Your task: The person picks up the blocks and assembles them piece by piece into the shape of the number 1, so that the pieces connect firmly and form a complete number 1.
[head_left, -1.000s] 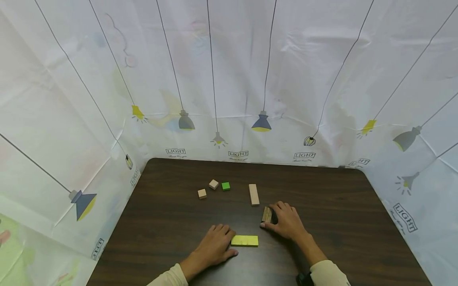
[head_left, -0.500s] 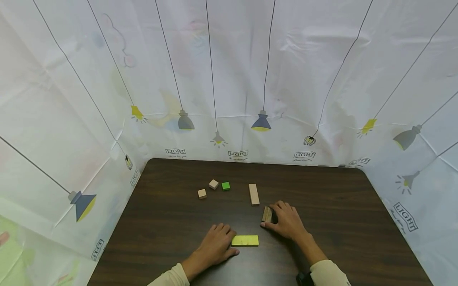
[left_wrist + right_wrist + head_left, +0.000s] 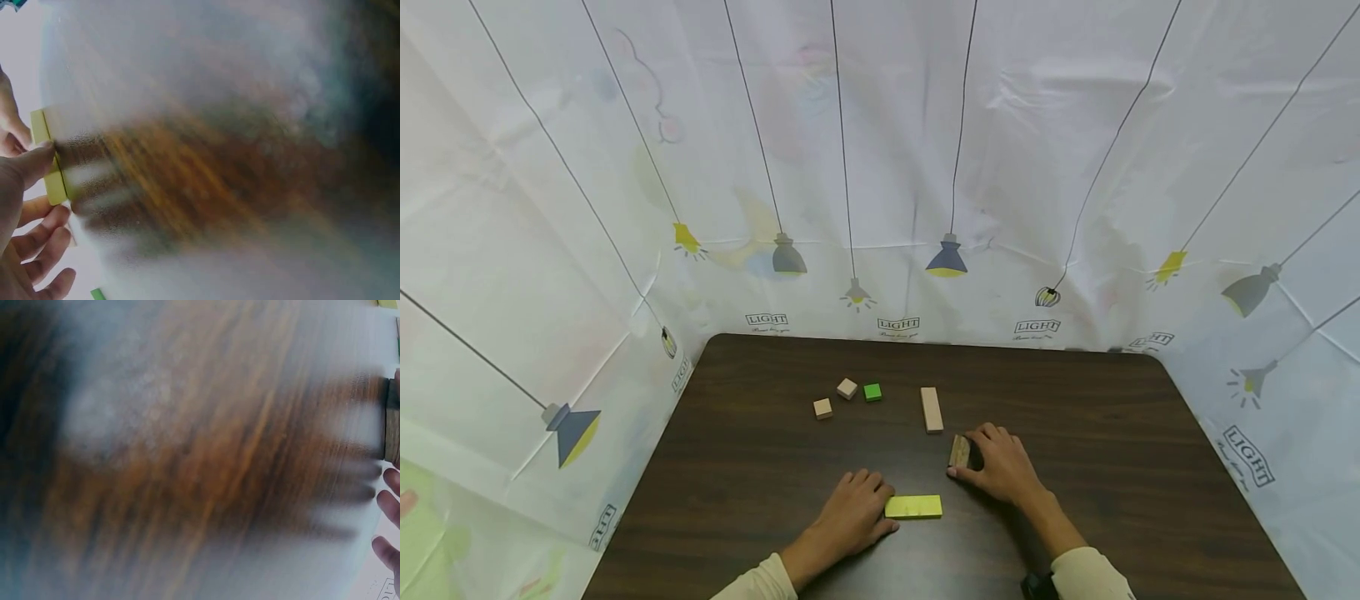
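Observation:
My left hand [image 3: 854,515] rests on the dark table at the left end of a yellow rectangular block [image 3: 917,507]. Its thumb and index finger pinch the yellow block [image 3: 56,184], as the left wrist view shows. To the right and farther back, my right hand [image 3: 1000,463] holds a brown wooden block [image 3: 959,451] lengthwise, with the thumb at its near end and the index finger at its far end. Only one side of that brown block [image 3: 392,428] appears at the edge of the right wrist view. Both blocks lie on the table, apart from each other.
Farther back lies a pale wooden block [image 3: 932,409]. Left of it are a green cube [image 3: 872,392] and two small wooden cubes, one nearer [image 3: 823,408] and another behind [image 3: 847,388]. A white sheet [image 3: 880,167] with printed lamps hangs beyond the dark table [image 3: 1075,417].

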Tool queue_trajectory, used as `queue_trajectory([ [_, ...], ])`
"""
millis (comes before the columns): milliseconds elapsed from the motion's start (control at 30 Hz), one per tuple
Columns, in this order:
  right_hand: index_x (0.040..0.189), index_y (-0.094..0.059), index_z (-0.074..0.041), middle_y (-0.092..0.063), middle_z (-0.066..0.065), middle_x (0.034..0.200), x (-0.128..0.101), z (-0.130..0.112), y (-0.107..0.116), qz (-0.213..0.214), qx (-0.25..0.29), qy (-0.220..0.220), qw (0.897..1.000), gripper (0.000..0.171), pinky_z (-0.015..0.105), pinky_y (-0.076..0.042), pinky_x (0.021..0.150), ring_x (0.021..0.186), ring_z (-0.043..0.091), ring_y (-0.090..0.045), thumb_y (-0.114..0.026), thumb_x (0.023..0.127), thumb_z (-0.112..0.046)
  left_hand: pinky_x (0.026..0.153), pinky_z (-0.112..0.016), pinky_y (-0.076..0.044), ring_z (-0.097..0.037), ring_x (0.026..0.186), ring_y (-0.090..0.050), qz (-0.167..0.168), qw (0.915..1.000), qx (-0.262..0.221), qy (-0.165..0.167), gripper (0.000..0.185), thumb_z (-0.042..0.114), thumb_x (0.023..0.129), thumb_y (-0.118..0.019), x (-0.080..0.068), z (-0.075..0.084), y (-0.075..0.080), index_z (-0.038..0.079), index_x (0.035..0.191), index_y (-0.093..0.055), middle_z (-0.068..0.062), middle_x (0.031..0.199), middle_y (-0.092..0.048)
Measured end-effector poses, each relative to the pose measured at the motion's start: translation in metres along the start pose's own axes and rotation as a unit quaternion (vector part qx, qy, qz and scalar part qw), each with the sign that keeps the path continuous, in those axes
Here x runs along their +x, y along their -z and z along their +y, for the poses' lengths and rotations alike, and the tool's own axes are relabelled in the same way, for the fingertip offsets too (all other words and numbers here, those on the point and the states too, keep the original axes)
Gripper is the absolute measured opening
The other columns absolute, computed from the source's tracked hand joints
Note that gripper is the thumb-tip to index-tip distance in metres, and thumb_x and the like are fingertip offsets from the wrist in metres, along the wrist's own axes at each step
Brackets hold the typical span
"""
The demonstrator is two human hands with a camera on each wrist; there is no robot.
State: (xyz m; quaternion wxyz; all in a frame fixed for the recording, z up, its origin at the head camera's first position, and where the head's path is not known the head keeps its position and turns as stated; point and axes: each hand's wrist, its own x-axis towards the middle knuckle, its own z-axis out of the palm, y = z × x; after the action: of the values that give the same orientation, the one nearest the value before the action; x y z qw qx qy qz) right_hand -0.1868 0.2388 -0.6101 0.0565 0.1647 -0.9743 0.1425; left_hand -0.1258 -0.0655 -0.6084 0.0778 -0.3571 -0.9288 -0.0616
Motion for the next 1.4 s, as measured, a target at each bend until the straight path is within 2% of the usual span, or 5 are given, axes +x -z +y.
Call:
queue_trajectory([
  [333, 0.125, -0.068, -0.008, -0.062, 0.010, 0.116, -0.001, -0.001, 0.001, 0.004, -0.001, 0.004, 1.000, 0.073, 0.057, -0.045, 0.092, 0.108, 0.032, -0.059, -0.077, 0.078, -0.063, 0.069, -0.027, -0.041, -0.012, 0.086, -0.055, 0.022, 0.9997, 0.009, -0.008, 0.036, 0.049, 0.089, -0.073, 0.001, 0.000, -0.002, 0.021, 0.110, -0.071, 0.005, 0.100, -0.064],
  [700, 0.126, -0.067, -0.009, -0.061, 0.009, 0.118, 0.001, -0.002, 0.001, -0.008, 0.002, 0.001, 1.000, 0.072, 0.059, -0.042, 0.094, 0.110, 0.032, -0.058, -0.076, 0.079, -0.063, 0.070, -0.027, -0.042, -0.011, 0.086, -0.055, 0.011, 0.9999, 0.000, 0.000, 0.032, 0.046, 0.090, -0.072, 0.000, -0.001, -0.001, 0.021, 0.109, -0.071, 0.006, 0.100, -0.064],
  [1067, 0.125, -0.067, -0.009, -0.061, 0.008, 0.116, 0.001, 0.000, 0.000, -0.013, 0.003, -0.001, 1.000, 0.072, 0.059, -0.042, 0.095, 0.111, 0.032, -0.057, -0.075, 0.079, -0.064, 0.074, -0.029, -0.044, -0.012, 0.090, -0.055, -0.024, 0.9992, -0.022, 0.024, 0.031, 0.044, 0.092, -0.070, -0.003, -0.006, 0.009, 0.021, 0.112, -0.070, 0.005, 0.103, -0.065],
  [1400, 0.124, -0.067, -0.008, -0.061, 0.009, 0.114, 0.000, -0.001, 0.000, -0.009, 0.003, -0.001, 1.000, 0.071, 0.057, -0.042, 0.095, 0.109, 0.031, -0.058, -0.076, 0.079, -0.062, 0.072, -0.027, -0.042, -0.011, 0.089, -0.054, -0.005, 0.9995, -0.021, 0.024, 0.034, 0.045, 0.093, -0.069, -0.010, -0.018, 0.008, 0.020, 0.116, -0.070, 0.005, 0.104, -0.064],
])
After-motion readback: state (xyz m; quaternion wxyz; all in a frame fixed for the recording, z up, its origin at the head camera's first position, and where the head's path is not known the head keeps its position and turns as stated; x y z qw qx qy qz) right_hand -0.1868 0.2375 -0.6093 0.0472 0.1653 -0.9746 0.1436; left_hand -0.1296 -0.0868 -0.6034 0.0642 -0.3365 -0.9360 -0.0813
